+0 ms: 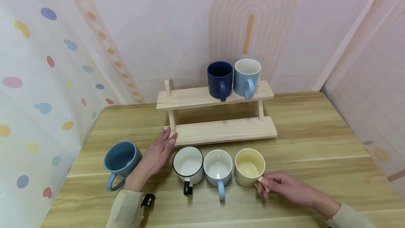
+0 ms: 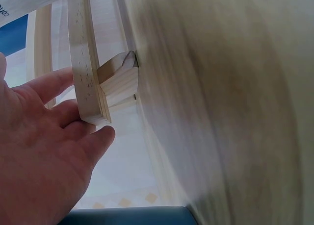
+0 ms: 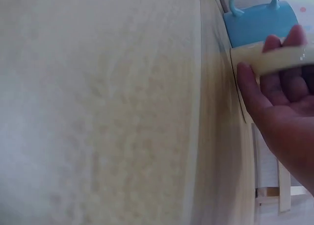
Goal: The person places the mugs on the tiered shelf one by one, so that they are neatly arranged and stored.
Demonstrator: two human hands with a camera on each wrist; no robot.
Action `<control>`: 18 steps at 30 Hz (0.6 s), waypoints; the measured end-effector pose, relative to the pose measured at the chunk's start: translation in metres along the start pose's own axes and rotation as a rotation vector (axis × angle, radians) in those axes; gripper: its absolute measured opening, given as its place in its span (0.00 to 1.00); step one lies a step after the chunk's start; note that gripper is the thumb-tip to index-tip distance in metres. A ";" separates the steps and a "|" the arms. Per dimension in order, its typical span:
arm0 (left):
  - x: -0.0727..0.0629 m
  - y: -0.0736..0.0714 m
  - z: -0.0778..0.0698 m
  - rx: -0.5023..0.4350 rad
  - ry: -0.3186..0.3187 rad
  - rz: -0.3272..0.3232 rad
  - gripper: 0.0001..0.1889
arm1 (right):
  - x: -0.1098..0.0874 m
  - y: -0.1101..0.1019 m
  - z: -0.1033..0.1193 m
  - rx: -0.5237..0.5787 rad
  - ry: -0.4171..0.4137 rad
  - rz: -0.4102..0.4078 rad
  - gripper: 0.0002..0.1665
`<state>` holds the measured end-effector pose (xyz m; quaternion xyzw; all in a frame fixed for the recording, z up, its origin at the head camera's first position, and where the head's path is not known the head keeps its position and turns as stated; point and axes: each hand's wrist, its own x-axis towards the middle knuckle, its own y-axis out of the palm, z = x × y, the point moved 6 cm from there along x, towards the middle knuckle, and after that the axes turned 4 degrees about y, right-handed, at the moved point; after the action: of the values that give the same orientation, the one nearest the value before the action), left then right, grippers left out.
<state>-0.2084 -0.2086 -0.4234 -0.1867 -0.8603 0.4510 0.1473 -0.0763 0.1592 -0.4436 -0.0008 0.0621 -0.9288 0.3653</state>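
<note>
My right hand (image 1: 281,185) pinches the handle of a pale yellow mug (image 1: 250,164) standing on the table, thumb on top; in the right wrist view, fingers curl round that handle (image 3: 277,60). Reaching forward, my left hand (image 1: 155,156) lays its fingers on the left end of the lower board (image 1: 221,131) of a two-tier wooden rack. The left wrist view shows those fingers extended at the board's end (image 2: 88,63). Left of the yellow mug stand a white mug with light blue handle (image 1: 218,168) and a white mug with black rim (image 1: 188,164).
A teal mug (image 1: 121,161) stands beside my left forearm. On the rack's upper board (image 1: 186,97) sit a navy mug (image 1: 220,80) and a light blue mug (image 1: 246,78), side by side at the right. A patterned curtain (image 1: 174,27) hangs behind the table (image 1: 316,126).
</note>
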 end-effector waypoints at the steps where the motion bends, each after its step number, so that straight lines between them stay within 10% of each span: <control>1: 0.000 0.000 0.000 0.001 0.001 -0.001 0.31 | 0.000 -0.002 0.000 -0.019 0.010 -0.025 0.20; 18: 0.000 0.000 -0.001 -0.013 0.015 -0.018 0.30 | 0.001 -0.016 0.042 -0.201 -0.161 -0.198 0.18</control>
<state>-0.2079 -0.2080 -0.4235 -0.1831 -0.8637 0.4427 0.1565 -0.0856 0.1657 -0.4005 -0.1181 0.1247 -0.9463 0.2738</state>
